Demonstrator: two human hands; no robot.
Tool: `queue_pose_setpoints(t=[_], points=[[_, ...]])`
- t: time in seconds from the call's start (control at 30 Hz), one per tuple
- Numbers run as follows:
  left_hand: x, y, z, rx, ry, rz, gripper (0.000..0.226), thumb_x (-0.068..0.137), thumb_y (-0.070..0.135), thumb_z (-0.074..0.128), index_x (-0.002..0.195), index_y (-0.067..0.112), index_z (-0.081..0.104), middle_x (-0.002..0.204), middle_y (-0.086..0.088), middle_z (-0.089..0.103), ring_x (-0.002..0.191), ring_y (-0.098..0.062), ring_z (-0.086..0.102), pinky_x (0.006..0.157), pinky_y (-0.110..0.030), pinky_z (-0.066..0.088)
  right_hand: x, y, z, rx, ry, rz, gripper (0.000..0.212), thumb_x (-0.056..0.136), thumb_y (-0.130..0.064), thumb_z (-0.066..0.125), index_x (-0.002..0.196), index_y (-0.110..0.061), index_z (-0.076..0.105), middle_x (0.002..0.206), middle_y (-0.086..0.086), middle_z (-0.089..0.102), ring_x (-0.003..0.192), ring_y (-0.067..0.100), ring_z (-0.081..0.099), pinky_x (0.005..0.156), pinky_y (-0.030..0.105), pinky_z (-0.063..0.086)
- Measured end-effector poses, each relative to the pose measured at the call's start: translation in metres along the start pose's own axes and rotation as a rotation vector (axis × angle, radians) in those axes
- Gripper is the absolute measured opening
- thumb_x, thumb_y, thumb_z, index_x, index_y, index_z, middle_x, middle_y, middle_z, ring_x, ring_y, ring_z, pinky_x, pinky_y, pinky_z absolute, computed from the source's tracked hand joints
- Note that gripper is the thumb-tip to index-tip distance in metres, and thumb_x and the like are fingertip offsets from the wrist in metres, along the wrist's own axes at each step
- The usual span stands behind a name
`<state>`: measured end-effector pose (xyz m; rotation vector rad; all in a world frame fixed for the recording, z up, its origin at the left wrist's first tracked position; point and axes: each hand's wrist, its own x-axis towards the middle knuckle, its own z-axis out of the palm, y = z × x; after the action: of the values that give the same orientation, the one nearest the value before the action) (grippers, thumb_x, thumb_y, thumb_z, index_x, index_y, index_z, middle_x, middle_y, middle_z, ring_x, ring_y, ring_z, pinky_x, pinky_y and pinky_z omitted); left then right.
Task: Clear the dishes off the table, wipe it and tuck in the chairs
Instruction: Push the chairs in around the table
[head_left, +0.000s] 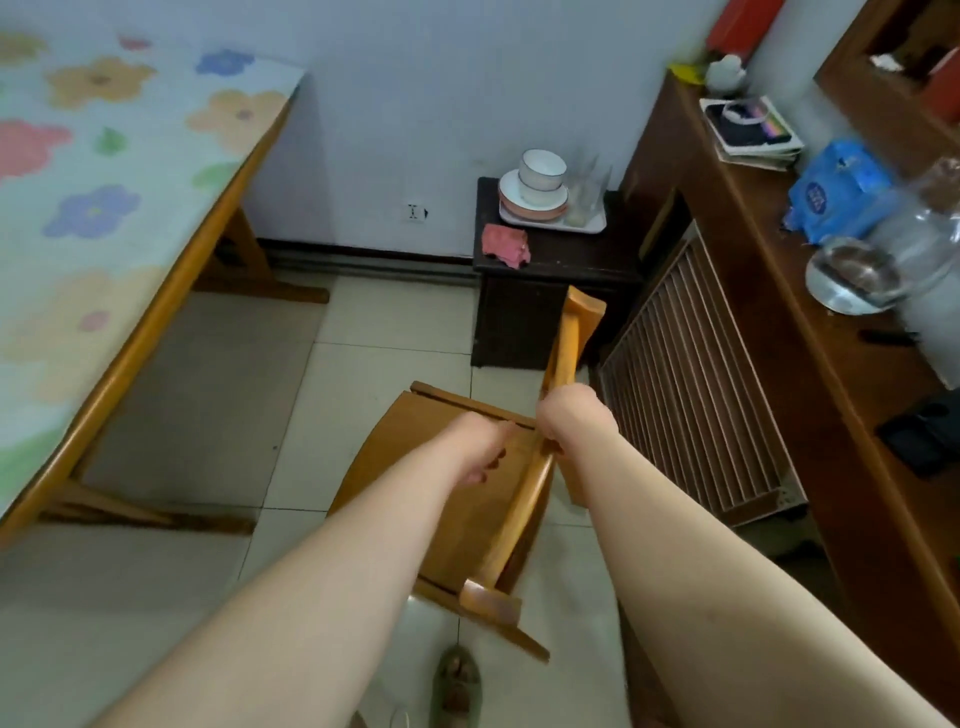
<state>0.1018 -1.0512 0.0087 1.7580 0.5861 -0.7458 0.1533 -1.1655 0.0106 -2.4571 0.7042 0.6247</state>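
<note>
Tiled floor (384, 322), pale wall (415, 104) at back. Left side: table (171, 291) w/ wooden edge, top covered by flowered cloth (104, 182).

Centre, seen from above: wooden chair (447, 525) on the tiles, seat towards table, back rail towards the right. Well apart from table, not tucked in; open floor between the two. Slatted grille (691, 384) just beside chair back.

R hand (571, 415): fingers wrapped tight round upper part of back rail, firm hold. L hand (480, 447): over seat, just left of rail, fingers curled; blurred, so can't tell if gripping wood or only near it. Both forearms stretched fwd from bottom of frame.

By the wall, beyond chair: dark stand (530, 306). On it, white tray (587, 223) w/ stacked plates (519, 205), two bowls (543, 174) stacked on top of plates, clear glasses (589, 182) to their right. Pink rag (506, 244) crumpled on stand top, just in front of tray, near left corner.

Right side: dark sideboard (779, 291) holding books (753, 130), blue packet (841, 192), glass jar (883, 260) lying over; rest too blurred to name.

Bottom centre: shoe (457, 686) on floor, behind chair.
</note>
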Motion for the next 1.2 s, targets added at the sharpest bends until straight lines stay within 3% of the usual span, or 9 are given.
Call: queue_pose_setpoints(t=[0.17, 0.27, 0.37, 0.47, 0.57, 0.73, 0.93, 1.03, 1.2], points=[[-0.007, -0.008, -0.048, 0.038, -0.073, -0.067, 0.036, 0.089, 0.05, 0.058, 0.1, 0.018, 0.069, 0.097, -0.004, 0.075, 0.093, -0.023, 0.07, 0.089, -0.043, 0.053, -0.007, -0.057, 0.021, 0.012, -0.102, -0.163, 0.027, 0.089, -0.023, 0.057, 0.11, -0.005, 0.054, 0.091, 0.01, 0.063, 0.079, 0.029, 0.067, 0.076, 0.039, 0.059], [-0.004, -0.012, -0.082, 0.154, 0.034, -0.055, 0.051, 0.094, 0.05, 0.05, 0.126, 0.012, 0.06, 0.123, -0.012, 0.064, 0.112, -0.033, 0.061, 0.099, -0.05, 0.047, -0.012, -0.093, 0.039, 0.158, -0.168, -0.197, 0.029, 0.086, -0.03, 0.061, 0.106, -0.009, 0.056, 0.083, 0.006, 0.062, 0.073, 0.029, 0.068, 0.065, 0.038, 0.06], [0.0, -0.016, -0.116, 0.187, 0.057, -0.082, 0.058, 0.096, 0.054, 0.042, 0.132, 0.01, 0.055, 0.128, -0.014, 0.061, 0.116, -0.035, 0.058, 0.101, -0.05, 0.045, -0.015, -0.122, 0.056, 0.224, -0.199, -0.153, 0.044, 0.082, -0.037, 0.065, 0.113, -0.009, 0.052, 0.084, 0.008, 0.061, 0.066, 0.026, 0.064, 0.04, 0.026, 0.051], [0.007, -0.022, -0.147, 0.136, -0.002, -0.147, 0.065, 0.093, 0.061, 0.041, 0.133, 0.012, 0.054, 0.127, -0.013, 0.062, 0.115, -0.035, 0.059, 0.101, -0.05, 0.045, -0.015, -0.15, 0.072, 0.31, -0.216, -0.079, 0.073, 0.075, -0.038, 0.07, 0.133, -0.013, 0.032, 0.106, 0.012, 0.055, 0.081, 0.03, 0.059, 0.043, 0.032, 0.047], [0.014, -0.029, -0.171, 0.074, -0.092, -0.215, 0.076, 0.088, 0.067, 0.043, 0.141, 0.013, 0.044, 0.136, -0.013, 0.056, 0.124, -0.036, 0.053, 0.105, -0.052, 0.041, -0.014, -0.173, 0.084, 0.327, -0.257, -0.023, 0.066, 0.08, -0.035, 0.066, 0.133, -0.012, 0.034, 0.103, 0.011, 0.055, 0.079, 0.028, 0.057, 0.049, 0.037, 0.046], [0.023, -0.037, -0.191, 0.013, -0.207, -0.239, 0.067, 0.08, 0.075, 0.047, 0.116, 0.019, 0.057, 0.119, -0.008, 0.065, 0.11, -0.033, 0.06, 0.104, -0.051, 0.042, 0.001, -0.196, 0.097, 0.349, -0.326, -0.076, 0.041, 0.092, -0.03, 0.051, 0.125, -0.007, 0.053, 0.115, 0.014, 0.062, 0.102, 0.031, 0.063, 0.058, 0.029, 0.048], [0.021, -0.043, -0.198, -0.015, -0.183, -0.25, 0.059, 0.077, 0.08, 0.042, 0.094, 0.027, 0.059, 0.096, 0.004, 0.065, 0.082, -0.02, 0.061, 0.085, -0.041, 0.045, 0.004, -0.202, 0.101, 0.473, -0.358, 0.03, 0.057, 0.084, -0.046, 0.061, 0.126, -0.012, 0.043, 0.095, 0.009, 0.053, 0.084, 0.029, 0.054, 0.078, 0.044, 0.048], [0.014, -0.044, -0.195, 0.008, -0.078, -0.247, 0.071, 0.076, 0.084, 0.036, 0.111, 0.027, 0.059, 0.106, 0.004, 0.061, 0.102, -0.027, 0.062, 0.085, -0.041, 0.045, 0.006, -0.204, 0.102, 0.478, -0.378, 0.029, 0.047, 0.083, -0.046, 0.063, 0.112, -0.014, 0.044, 0.089, 0.008, 0.055, 0.078, 0.026, 0.057, 0.072, 0.042, 0.051], [0.005, -0.043, -0.181, 0.011, 0.059, -0.269, 0.093, 0.072, 0.088, 0.03, 0.138, 0.026, 0.049, 0.145, -0.005, 0.048, 0.131, -0.034, 0.046, 0.106, -0.049, 0.038, 0.011, -0.201, 0.099, 0.501, -0.451, 0.001, 0.04, 0.083, -0.043, 0.066, 0.1, -0.014, 0.042, 0.087, 0.008, 0.056, 0.076, 0.026, 0.057, 0.072, 0.042, 0.051]])
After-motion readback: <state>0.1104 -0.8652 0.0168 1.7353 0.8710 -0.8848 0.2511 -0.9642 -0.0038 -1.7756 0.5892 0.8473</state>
